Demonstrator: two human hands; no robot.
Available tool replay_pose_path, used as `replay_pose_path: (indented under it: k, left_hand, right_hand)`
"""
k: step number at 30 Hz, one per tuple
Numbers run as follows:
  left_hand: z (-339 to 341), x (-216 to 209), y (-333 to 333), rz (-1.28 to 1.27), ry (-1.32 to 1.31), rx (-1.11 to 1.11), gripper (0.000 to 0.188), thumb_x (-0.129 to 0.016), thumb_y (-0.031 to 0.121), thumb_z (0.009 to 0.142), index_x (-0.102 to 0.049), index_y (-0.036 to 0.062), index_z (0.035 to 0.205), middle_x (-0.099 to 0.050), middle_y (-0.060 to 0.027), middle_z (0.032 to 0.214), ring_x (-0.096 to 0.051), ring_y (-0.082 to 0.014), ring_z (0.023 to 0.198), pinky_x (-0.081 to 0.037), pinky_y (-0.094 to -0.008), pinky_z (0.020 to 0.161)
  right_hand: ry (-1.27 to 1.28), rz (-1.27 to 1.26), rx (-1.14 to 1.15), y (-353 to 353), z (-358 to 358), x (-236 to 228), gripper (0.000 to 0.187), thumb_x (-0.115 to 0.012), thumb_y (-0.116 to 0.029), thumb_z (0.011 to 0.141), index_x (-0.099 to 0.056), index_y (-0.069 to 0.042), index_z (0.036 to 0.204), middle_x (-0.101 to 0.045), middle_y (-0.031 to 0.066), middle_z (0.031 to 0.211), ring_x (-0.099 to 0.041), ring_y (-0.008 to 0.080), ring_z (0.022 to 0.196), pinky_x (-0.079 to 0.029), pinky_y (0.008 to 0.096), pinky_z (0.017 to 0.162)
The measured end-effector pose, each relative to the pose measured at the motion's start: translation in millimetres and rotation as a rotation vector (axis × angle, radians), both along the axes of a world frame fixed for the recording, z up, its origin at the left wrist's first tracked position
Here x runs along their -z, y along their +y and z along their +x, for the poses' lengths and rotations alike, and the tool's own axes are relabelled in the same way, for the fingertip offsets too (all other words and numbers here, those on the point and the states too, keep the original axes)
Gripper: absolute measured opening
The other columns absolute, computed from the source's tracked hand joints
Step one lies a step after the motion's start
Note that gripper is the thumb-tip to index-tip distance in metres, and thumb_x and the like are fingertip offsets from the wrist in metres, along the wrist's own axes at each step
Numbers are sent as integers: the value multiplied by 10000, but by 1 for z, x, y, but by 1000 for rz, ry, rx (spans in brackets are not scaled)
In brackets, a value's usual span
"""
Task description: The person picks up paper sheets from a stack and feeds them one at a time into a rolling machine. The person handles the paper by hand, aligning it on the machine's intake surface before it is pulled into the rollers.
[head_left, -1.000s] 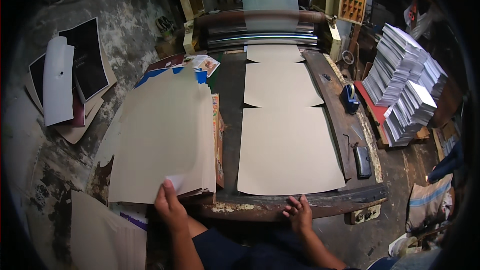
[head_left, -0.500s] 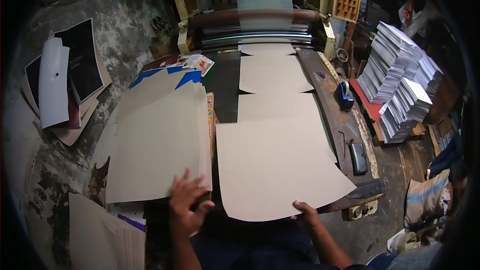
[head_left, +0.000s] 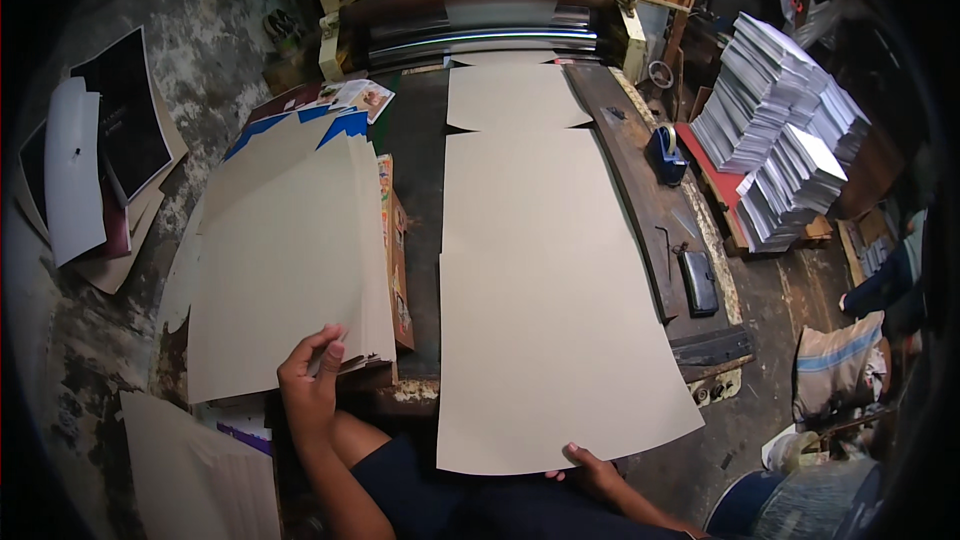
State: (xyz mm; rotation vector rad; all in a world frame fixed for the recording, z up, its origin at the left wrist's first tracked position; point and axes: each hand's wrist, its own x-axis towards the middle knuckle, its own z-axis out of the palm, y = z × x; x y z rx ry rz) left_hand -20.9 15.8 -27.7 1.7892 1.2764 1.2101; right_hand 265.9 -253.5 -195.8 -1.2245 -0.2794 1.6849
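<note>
A large beige paper sheet (head_left: 560, 340) lies on the feed table, its near end jutting past the table's front edge. My right hand (head_left: 590, 472) grips that near edge, thumb on top and fingers beneath. To the left stands a stack of similar beige sheets (head_left: 270, 260). At the stack's near right corner my left hand (head_left: 315, 365) has its fingers curled toward the thumb, pinching the lifted corner of the top sheet. Beyond, more beige sheets (head_left: 515, 95) lie in line, running up to the shiny roller (head_left: 480, 38) of a machine.
Along the table's right side are a wooden rail (head_left: 625, 200), a blue tape dispenser (head_left: 667, 155) and a black case (head_left: 698, 283). Tall white paper piles (head_left: 765, 100) stand farther right. Another beige stack (head_left: 195, 470) sits low at front left, and black sheets (head_left: 130, 120) lie at far left.
My left hand has gone from spread fingers over the stack to a pinch at its corner. The right-hand sheet now lies straighter, in line with those ahead. The whole view has shifted.
</note>
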Motion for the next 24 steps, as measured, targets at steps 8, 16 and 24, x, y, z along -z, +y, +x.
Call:
replay_pose_path:
  k: [8,16,24]
  left_hand:
    - [15,8,4,33,-108,-175,326,-541,271,1003,-652,-21,1095,-681,-104,1008,-592,-148,978,-430,-267,906]
    - [22,10,2,85,18,-303,288,-523,227,1005,-642,-33,1043,-680,-97,954,-593,-136,908,-457,-282,863]
    - [17,16,6,138,-67,-343,340,-506,257,1012,-589,-34,859,-592,-110,691,-527,-177,648,-469,-330,677]
  right_hand:
    - [-10,79,3,6,-3,-2,459,-468,-365,995,-549,60,1148,-655,183,1007,-651,250,886,-487,337,764]
    - [120,101,248,47,3,2,443,-494,-373,971,-527,34,1142,-632,158,967,-619,257,852,-463,359,752]
    - [161,170,442,85,6,32,430,-482,-405,970,-536,-2,1111,-654,149,968,-625,239,751,-500,389,737]
